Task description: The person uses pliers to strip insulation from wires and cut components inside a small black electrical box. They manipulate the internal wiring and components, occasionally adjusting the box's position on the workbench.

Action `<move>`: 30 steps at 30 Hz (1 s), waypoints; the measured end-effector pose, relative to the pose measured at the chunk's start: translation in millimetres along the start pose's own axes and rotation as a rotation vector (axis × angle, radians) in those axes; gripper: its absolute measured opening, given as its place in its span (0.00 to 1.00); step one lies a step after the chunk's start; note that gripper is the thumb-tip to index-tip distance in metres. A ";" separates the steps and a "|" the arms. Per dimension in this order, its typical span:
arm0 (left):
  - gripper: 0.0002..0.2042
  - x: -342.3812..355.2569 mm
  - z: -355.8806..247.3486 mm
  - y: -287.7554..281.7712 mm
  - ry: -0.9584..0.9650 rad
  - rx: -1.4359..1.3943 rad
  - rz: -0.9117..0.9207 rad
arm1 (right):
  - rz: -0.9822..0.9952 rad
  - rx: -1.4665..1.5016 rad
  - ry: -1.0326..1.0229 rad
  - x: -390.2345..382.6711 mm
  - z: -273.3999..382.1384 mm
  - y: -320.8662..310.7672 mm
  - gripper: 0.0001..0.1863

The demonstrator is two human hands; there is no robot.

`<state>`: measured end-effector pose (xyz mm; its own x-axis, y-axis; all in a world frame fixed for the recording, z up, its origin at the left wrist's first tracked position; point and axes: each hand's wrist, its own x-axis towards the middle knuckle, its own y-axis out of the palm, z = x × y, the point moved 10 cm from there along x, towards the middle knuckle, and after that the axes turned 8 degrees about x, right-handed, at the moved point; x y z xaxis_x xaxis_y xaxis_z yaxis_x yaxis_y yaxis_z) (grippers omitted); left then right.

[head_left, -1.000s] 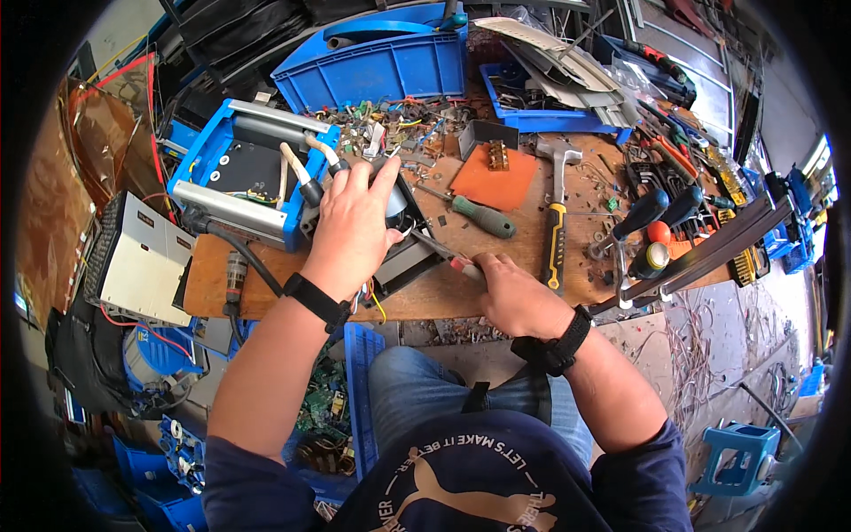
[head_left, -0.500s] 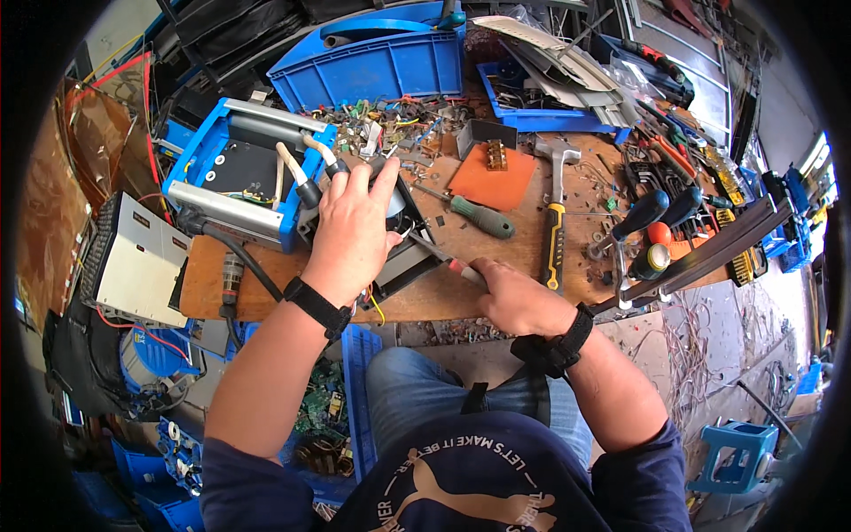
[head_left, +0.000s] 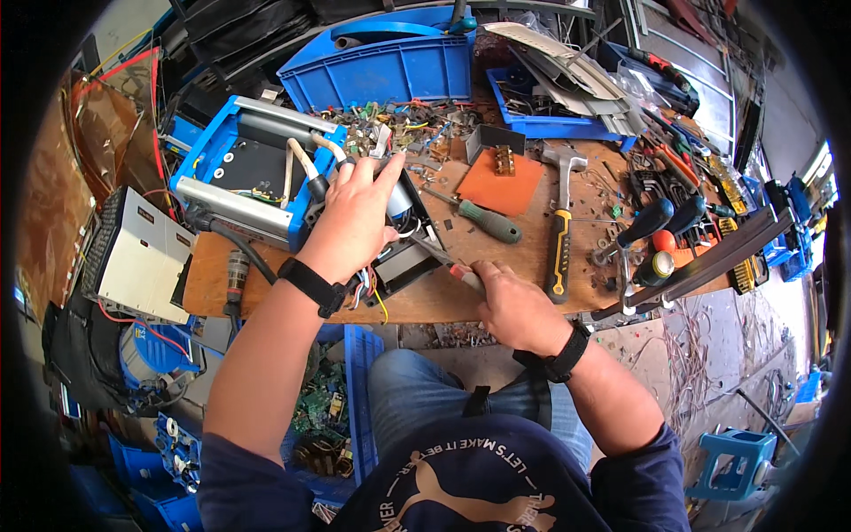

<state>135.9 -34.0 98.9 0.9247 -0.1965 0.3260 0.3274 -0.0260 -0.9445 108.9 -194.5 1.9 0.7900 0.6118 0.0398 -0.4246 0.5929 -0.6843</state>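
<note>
My left hand (head_left: 356, 213) lies across a black metal casing (head_left: 417, 275), fingers spread and thumb bent down by its open side. Under the palm much of the casing is hidden; a silver cylinder (head_left: 403, 197) and loose coloured wires (head_left: 363, 285) show beside it. My right hand (head_left: 523, 306) is closed round the handle of a flat-bladed hand tool (head_left: 459, 270) with red and grey on its grip. Its metal blade points up and left into the casing, near the left thumb. Just where the tip touches cannot be made out.
A blue-framed unit (head_left: 239, 177) with thick cables stands left. A green-handled screwdriver (head_left: 487, 223), orange sheet (head_left: 523, 188) and hammer (head_left: 560, 239) lie right of the casing. Farther off are blue crates (head_left: 381, 75) and scrap; several tools and a curved dark bar (head_left: 709, 262) sit right.
The view has shifted slightly, moving the bench a little rightward in the picture. Both hands keep nearly the same places, with the tool still at the casing.
</note>
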 end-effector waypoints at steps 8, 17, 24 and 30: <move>0.45 -1.7 -3.4 -2.8 0.017 0.038 -0.006 | -0.106 -0.219 -0.031 -3.7 3.6 -5.2 0.21; 0.43 -3.8 -5.6 -4.4 0.022 0.060 0.007 | -0.134 -0.331 -0.069 1.1 6.6 -13.4 0.19; 0.42 -6.3 -6.6 -2.6 0.012 0.068 0.025 | -0.098 -0.443 -0.069 12.7 14.1 -20.5 0.20; 0.38 -5.3 -5.6 -2.0 0.031 0.052 0.038 | -0.216 -0.541 -0.240 27.2 18.7 -17.7 0.17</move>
<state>129.3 -38.4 98.8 0.9305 -0.2271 0.2875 0.3023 0.0327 -0.9526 129.7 -178.5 28.7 0.6852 0.6454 0.3376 0.0667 0.4059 -0.9115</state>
